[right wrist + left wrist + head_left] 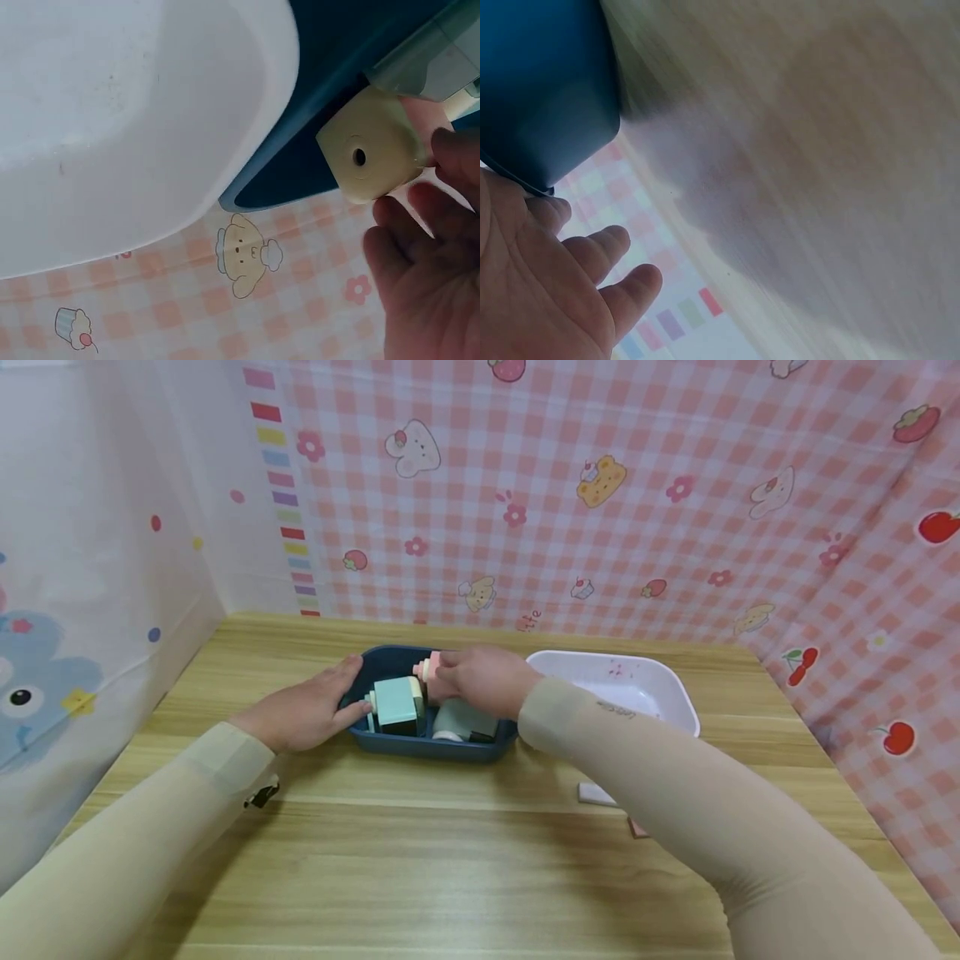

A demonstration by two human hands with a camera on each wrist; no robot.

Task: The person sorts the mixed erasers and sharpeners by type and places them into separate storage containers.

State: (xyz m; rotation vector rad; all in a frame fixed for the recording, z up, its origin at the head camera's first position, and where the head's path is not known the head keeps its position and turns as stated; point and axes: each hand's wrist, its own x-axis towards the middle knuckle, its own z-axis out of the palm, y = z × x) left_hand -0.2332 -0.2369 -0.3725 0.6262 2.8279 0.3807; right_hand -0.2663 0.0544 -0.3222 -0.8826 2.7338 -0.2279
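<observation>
Tabletop: pale yellow-brown wood grain, streaks running mostly side to side; bare stretch up front (450, 860), shadow toward the left front.
Blue bin: dark blue (431, 747), rounded corners, sits upright near the far edge, a bit left of centre.
White tray: shallow, rounded corners (678, 697), just right of the bin, also toward the far edge; can't tell if their bases touch.
White piece: small, flat (596, 794), in front of the tray, only one end showing.
Pinkish-brown piece: small (637, 828), nearer the front, mostly hidden.
</observation>
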